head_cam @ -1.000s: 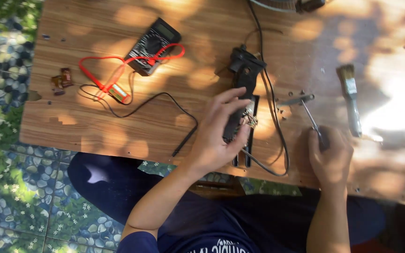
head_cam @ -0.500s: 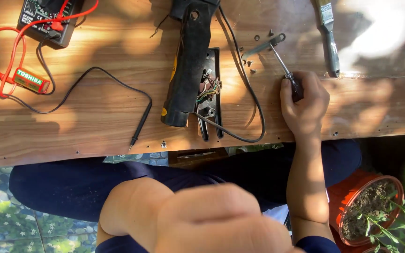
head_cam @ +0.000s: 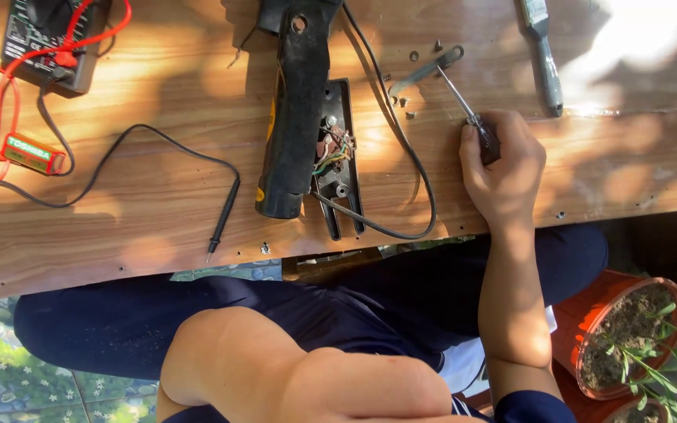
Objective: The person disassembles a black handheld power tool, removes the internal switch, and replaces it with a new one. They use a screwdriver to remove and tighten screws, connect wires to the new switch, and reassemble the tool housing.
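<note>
My right hand (head_cam: 503,168) rests on the wooden table (head_cam: 143,235) and is closed around the dark handle of a screwdriver (head_cam: 456,92). The screwdriver's shaft points up-left to a small metal bracket (head_cam: 426,70) with loose screws (head_cam: 406,102) beside it. Left of that hand lies a black power tool (head_cam: 295,117). The tool's handle shell (head_cam: 337,157) is open, showing coloured wires. My left hand (head_cam: 354,384) is raised close to the camera at the bottom, away from the table. Its fingers are hidden.
A multimeter (head_cam: 45,39) with red leads sits at the top left, a small battery (head_cam: 33,153) below it. Its black probe (head_cam: 223,215) lies near the table's front edge. A brush (head_cam: 544,55) lies at the top right. A potted plant (head_cam: 597,321) stands by my legs.
My left hand has left the tool and come up toward the camera. The view has shifted closer and to the right. My right hand keeps hold of the screwdriver.
</note>
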